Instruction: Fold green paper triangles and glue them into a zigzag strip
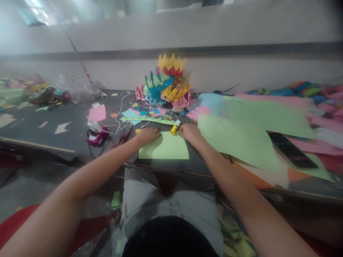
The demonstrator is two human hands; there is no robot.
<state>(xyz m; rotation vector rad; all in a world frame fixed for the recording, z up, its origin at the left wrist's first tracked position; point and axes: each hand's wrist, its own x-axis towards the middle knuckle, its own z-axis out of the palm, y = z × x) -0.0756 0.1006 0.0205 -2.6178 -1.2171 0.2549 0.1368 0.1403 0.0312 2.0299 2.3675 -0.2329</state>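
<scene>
A light green sheet of paper (164, 148) lies at the front edge of the dark table, its lower edge toward me. My left hand (149, 136) rests on its upper left part, fingers low and fairly flat. Beside that hand a small yellow piece (137, 131) shows. My right hand (190, 132) is at the sheet's upper right corner with its fingers curled together; what they hold, if anything, is hidden. Just left of its fingertips lies a small yellow bottle (174, 129) with a white tip. Behind the sheet stretches a green zigzag-edged paper strip (152, 120).
Folded paper crowns (173, 64) are piled at the back. Large green sheets (235, 139) and a black phone (292, 150) lie to the right. A purple corded device (97, 137), red-handled scissors (122, 137) and paper scraps (97, 113) are on the left.
</scene>
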